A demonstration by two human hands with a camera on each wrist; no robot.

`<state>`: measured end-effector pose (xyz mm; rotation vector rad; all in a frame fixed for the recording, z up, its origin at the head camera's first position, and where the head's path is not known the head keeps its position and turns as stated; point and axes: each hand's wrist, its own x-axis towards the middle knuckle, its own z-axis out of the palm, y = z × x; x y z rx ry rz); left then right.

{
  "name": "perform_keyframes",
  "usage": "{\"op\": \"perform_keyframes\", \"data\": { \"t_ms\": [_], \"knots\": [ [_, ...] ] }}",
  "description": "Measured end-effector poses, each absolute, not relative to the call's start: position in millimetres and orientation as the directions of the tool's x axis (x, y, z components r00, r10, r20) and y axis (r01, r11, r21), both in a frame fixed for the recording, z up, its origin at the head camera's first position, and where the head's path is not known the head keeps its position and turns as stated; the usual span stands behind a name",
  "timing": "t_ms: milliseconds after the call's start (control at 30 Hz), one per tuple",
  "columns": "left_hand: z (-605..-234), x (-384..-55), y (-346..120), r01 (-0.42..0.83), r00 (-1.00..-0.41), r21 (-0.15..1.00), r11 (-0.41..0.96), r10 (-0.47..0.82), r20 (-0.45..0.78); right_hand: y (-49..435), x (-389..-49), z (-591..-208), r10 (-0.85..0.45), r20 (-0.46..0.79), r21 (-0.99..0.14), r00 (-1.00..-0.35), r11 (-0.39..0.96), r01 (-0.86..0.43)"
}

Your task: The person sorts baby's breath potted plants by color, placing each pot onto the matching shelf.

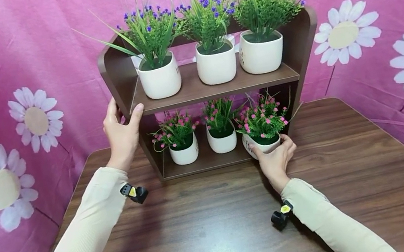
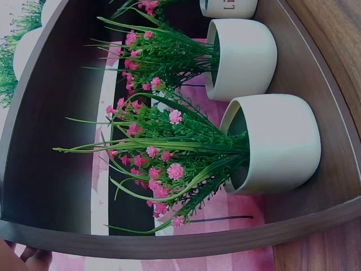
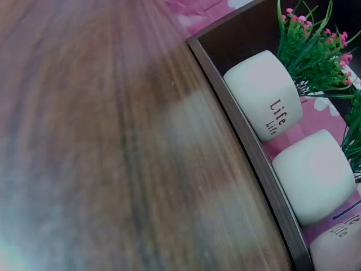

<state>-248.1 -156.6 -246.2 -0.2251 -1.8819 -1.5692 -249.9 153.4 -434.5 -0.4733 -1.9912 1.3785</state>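
Observation:
A dark brown two-tier shelf [image 1: 216, 93] stands on the wooden table. My left hand [image 1: 122, 133] grips its left side panel, thumb at the front edge of the upper board; some fingers show at the lower left corner of the left wrist view. Low on the right, my right hand [image 1: 277, 158] holds the white pot of a pink-flowered artificial plant [image 1: 263, 120], thumb on the front. That pot, tilted slightly, is at the lower board's front edge. Two more pink-flowered pots, the left pot [image 1: 185, 153] and the middle pot [image 1: 223, 141], sit on the lower board.
Three white pots with purple-flowered plants line the upper board: left pot [image 1: 161, 81], middle pot [image 1: 217, 67] and right pot [image 1: 263, 56]. A pink cloth [image 1: 61, 42] with large white daisies hangs behind. The wooden table [image 1: 201, 216] extends in front of the shelf.

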Motion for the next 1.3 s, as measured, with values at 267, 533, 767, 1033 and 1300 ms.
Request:
{"op": "perform_keyframes", "data": {
  "t_ms": [267, 533, 767, 1033, 1300],
  "knots": [
    [-246.2, -247.8, -157.3, 0.528, -0.764, 0.810, 0.255, -0.276, 0.584, 148.7, -252.9, -433.7, 0.652, 0.288, -0.936, -0.701, 0.346, -0.063],
    [-245.9, -247.8, -157.3, 0.532, -0.764, 0.811, 0.244, -0.274, 0.584, 154.7, -245.0, -426.9, 0.592, 0.221, -0.940, -0.775, 0.342, -0.006],
    [-245.1, -246.9, -156.7, 0.525, -0.770, 0.816, 0.242, -0.274, 0.576, 169.1, -229.7, -419.9, 0.431, 0.176, -0.912, -0.885, 0.410, 0.019],
    [-245.9, -246.2, -157.4, 0.529, -0.764, 0.813, 0.241, -0.282, 0.581, 189.1, -212.9, -406.8, 0.111, 0.214, -0.777, -0.971, 0.621, -0.100],
    [-246.5, -247.5, -157.1, 0.537, -0.759, 0.806, 0.248, -0.276, 0.590, 201.8, -202.2, -401.7, -0.209, 0.271, -0.537, -0.939, 0.777, -0.328]
  ]
}}
